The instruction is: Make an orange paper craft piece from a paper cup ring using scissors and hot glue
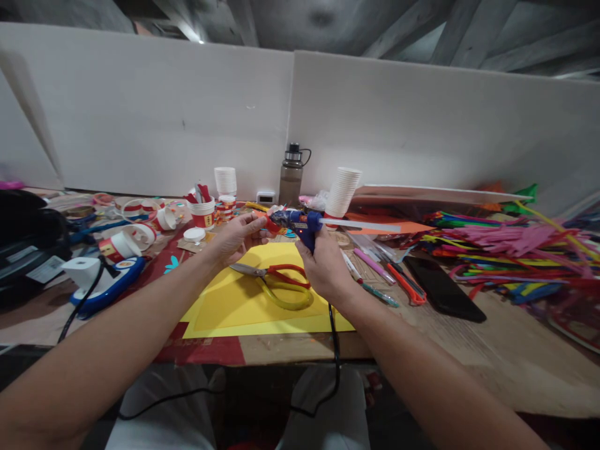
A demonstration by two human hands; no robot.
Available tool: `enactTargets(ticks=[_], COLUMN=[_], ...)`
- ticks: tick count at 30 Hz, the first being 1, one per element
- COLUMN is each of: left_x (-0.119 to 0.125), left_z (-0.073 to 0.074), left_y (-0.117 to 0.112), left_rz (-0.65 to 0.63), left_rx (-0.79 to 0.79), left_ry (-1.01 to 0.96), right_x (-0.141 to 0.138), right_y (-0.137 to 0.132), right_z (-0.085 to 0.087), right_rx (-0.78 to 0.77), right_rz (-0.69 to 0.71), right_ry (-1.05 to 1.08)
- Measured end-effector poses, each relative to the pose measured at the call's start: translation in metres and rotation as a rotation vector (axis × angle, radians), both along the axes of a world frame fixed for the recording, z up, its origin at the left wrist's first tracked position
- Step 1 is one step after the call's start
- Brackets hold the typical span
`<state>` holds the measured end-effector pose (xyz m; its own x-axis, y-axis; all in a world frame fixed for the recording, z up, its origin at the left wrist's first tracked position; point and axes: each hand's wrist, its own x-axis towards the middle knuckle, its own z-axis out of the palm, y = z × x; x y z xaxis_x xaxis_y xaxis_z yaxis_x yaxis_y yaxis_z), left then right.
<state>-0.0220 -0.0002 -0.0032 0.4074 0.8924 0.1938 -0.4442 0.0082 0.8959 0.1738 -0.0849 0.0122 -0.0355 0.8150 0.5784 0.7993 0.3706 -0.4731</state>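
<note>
My right hand point(328, 265) is wrapped round the handle of a blue hot glue gun point(307, 228), a white glue stick point(365, 224) jutting from its back end. The gun's nozzle points left toward my left hand point(244, 236). Between the fingers of that hand is a small red and orange piece point(269, 224), partly covered by the nozzle; its exact kind does not show. Below both hands, scissors point(281, 281) with red and yellow handles lie on yellow sheets point(220, 306). A black cord point(334, 350) hangs down from the gun.
A blue power strip point(124, 281) and paper cups point(117, 245) stand at the left. Behind are a water bottle point(291, 178) and a cup stack point(344, 190). Pens point(375, 265), a black phone point(443, 287) and colourful pipe cleaners point(515, 244) lie on the right.
</note>
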Motion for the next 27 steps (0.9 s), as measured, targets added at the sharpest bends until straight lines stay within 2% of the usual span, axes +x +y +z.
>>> enactTargets(ticks=[8,18,27], left_x=[0.002,-0.0003,-0.0003], left_z=[0.0035,0.0005,0.004], left_y=[-0.0041,0.0016,-0.0015], left_rz=[0.012,-0.052,-0.035], left_rx=[0.015,-0.037,-0.041], left_ry=[0.044,-0.068,-0.11], right_x=[-0.0011,-0.0001,0.0017], right_y=[-0.002,-0.0022,-0.002], right_z=[-0.0016,0.0032,0.0029], right_rx=[0.005,-0.025,0.044], right_rz=[0.027,-0.014,0.065], right_ry=[-0.061,0.005,0.045])
